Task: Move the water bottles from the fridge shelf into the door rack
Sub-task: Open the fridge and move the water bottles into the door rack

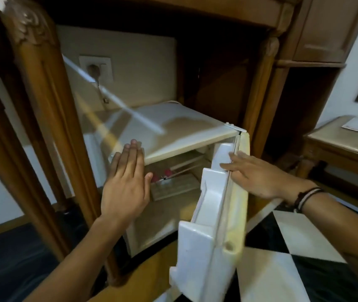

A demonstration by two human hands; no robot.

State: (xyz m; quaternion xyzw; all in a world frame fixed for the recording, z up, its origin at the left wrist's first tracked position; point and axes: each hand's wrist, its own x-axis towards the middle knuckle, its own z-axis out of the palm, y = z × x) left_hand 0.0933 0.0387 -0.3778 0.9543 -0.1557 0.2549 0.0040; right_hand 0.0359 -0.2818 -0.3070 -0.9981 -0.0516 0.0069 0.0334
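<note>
A small white fridge (173, 127) stands inside a wooden cabinet, its door (217, 214) swung open toward me on the right. My right hand (258, 173) rests on the door's upper edge, fingers over the rim. My left hand (125, 184) hovers flat and open in front of the fridge opening, holding nothing. Inside on the wire shelf (173, 186) I see bottles with red caps (165, 173), partly hidden by my left hand. The moulded door rack (204, 247) looks empty from this angle.
Carved wooden posts (49, 105) frame the fridge at left and right. A wall socket with a plug (96, 69) sits behind. A wooden side table (343, 144) stands at right. The floor has black and white tiles (293, 258).
</note>
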